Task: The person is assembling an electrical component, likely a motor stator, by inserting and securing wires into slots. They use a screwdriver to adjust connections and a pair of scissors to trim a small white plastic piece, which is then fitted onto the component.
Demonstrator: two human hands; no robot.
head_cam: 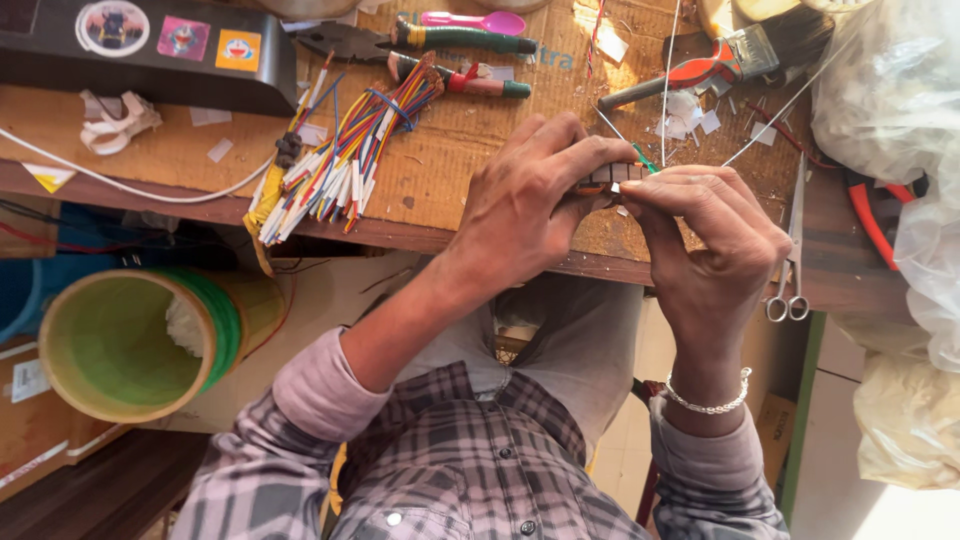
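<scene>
My left hand (530, 200) and my right hand (715, 245) meet over the front edge of a brown cardboard-covered bench (450, 170). Together they pinch a small dark connector (612, 175) between their fingertips. Thin white wires (665, 80) and a short green wire (645, 158) rise from the connector toward the back of the bench. My right wrist wears a silver bracelet. Most of the connector is hidden by my fingers.
A bundle of coloured wires (340, 150) lies left of my hands. Behind it are green-handled pliers (450, 40), a pink spoon (480, 20) and a brush (745, 55). Scissors (792, 280), red-handled cutters (870, 215) and plastic bags (890, 100) sit right. A yellow-green bucket (130, 340) stands below left.
</scene>
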